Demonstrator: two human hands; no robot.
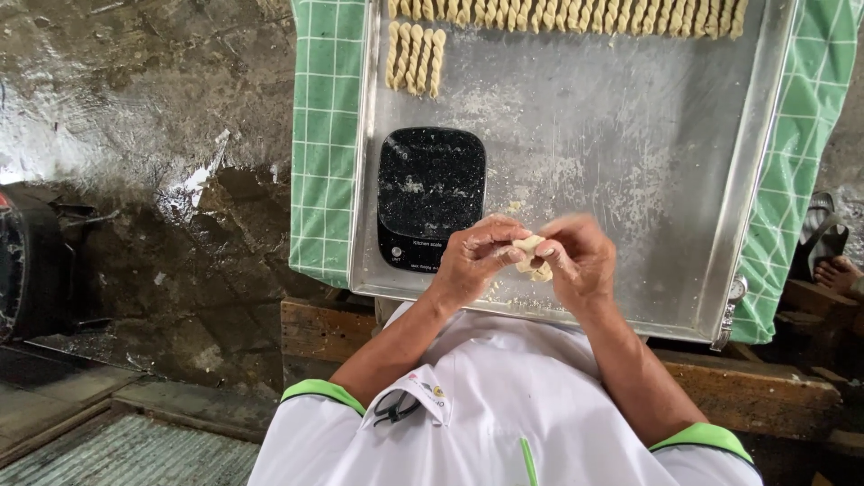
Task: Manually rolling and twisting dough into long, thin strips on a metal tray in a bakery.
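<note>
Both hands meet over the near edge of a large metal tray [576, 117]. My left hand [472, 261] and my right hand [580, 261] pinch a small piece of pale dough [531, 245] between their fingertips. A black kitchen scale [429, 193], dusted with flour, lies on the tray just beyond my left hand. Twisted dough sticks [414, 58] lie in a short group at the tray's far left, and a long row of them [576, 16] runs along the far edge.
The tray rests on a green checked cloth [324, 135] over a wooden bench [756, 382]. Wet, dark concrete floor [135, 135] spreads to the left. Another person's foot in a sandal [832, 261] shows at the right edge.
</note>
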